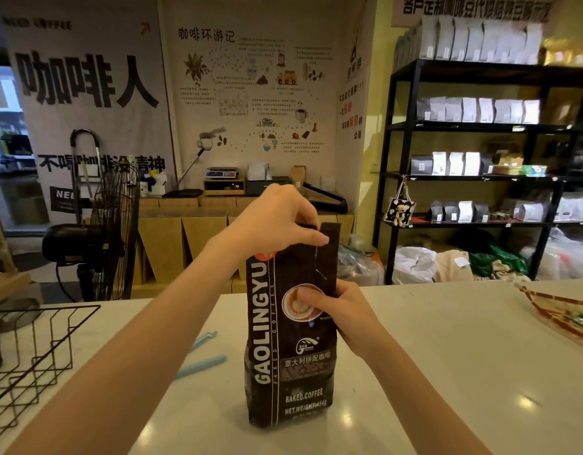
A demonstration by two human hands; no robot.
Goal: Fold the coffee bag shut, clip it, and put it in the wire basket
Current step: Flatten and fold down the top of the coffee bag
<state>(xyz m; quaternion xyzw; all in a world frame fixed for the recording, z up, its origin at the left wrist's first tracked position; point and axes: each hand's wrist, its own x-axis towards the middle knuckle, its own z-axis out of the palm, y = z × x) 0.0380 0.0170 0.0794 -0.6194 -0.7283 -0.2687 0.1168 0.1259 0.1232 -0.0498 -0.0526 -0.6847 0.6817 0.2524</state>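
A tall dark brown coffee bag [283, 366] with white lettering stands upright on the white counter [447, 372] in the middle. My left hand [277, 221] pinches the bag's top edge from above. My right hand [339, 310] grips the bag's right side at mid height, thumb on the printed cup picture. The bag's top stands unfolded. A light blue clip [201, 366] lies on the counter to the left of the bag, partly behind my left forearm. The black wire basket [37, 349] sits at the counter's left edge.
A patterned packet [562, 313] lies at the counter's right edge. Beyond the counter stand a black fan [109, 231], cardboard boxes [185, 238] and a black shelf unit [480, 159] with several bags.
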